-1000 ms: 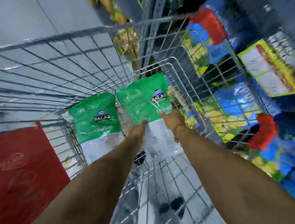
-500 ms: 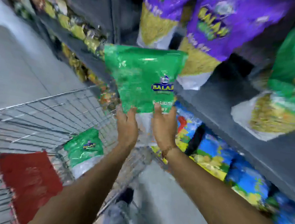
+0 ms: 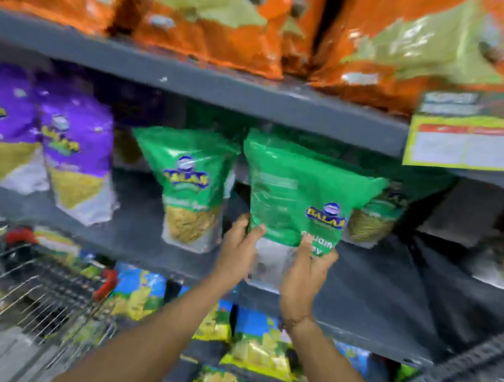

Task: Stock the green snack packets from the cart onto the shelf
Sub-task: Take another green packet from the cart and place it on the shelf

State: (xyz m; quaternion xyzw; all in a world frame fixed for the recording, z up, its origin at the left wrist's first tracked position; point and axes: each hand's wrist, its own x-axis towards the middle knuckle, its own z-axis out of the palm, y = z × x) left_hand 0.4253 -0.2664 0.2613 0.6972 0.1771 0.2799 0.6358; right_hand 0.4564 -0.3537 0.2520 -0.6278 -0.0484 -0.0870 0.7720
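Observation:
Both hands hold one green snack packet (image 3: 299, 191) at its lower end, tilted, in front of the middle grey shelf (image 3: 373, 278). My left hand (image 3: 239, 245) grips its lower left corner; my right hand (image 3: 306, 273) grips its lower right part. A second green packet (image 3: 189, 186) stands upright on the shelf just to the left. Another green packet (image 3: 375, 212) is partly hidden behind the held one. The wire cart (image 3: 40, 291) is at the lower left.
Purple packets (image 3: 69, 158) stand at the shelf's left. Orange packets (image 3: 216, 16) fill the shelf above, with a yellow price tag (image 3: 468, 141) on its edge. Blue and yellow packets (image 3: 257, 342) fill the shelf below. Bare shelf surface lies right of the held packet.
The packet has gone up from the cart to the middle shelf, both hands still on it. My view has swung from the cart to face the shelf.

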